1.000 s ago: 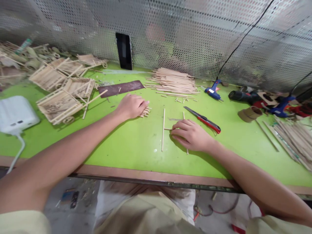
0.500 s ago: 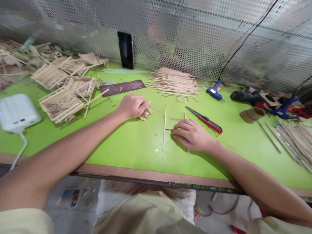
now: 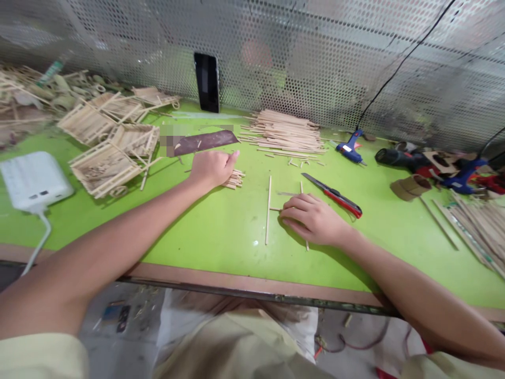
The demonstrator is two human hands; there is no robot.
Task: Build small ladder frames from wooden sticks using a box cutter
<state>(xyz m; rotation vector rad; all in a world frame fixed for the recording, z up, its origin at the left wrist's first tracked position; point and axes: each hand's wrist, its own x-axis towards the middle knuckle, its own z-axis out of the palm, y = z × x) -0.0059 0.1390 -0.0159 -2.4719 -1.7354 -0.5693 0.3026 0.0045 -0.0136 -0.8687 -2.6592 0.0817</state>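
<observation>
My left hand (image 3: 213, 167) is closed around a bundle of short thin wooden sticks (image 3: 235, 179), whose ends stick out under the thumb on the right. My right hand (image 3: 310, 217) rests low on the green table, fingers bent together at the end of a short wooden stick (image 3: 275, 209). That short piece lies crosswise, meeting a longer upright-lying stick (image 3: 268, 210) on its left. Another long stick (image 3: 302, 187) passes beneath my right hand, showing above and below it. A red and black utility knife (image 3: 333, 196) lies just beyond the right hand.
A pile of sticks (image 3: 286, 131) lies at the back, beside a blue glue gun (image 3: 350, 148). Small stick-built carts (image 3: 106, 168) and a white power adapter (image 3: 35, 179) are left. A phone (image 3: 207, 83) leans on the mesh. A drill (image 3: 402, 157) and bamboo strips (image 3: 479, 226) are right.
My left hand has turned slightly and shifted a little left, so the bundle's ends now point more to the right. My right hand keeps its place on the sticks. The view has shifted slightly.
</observation>
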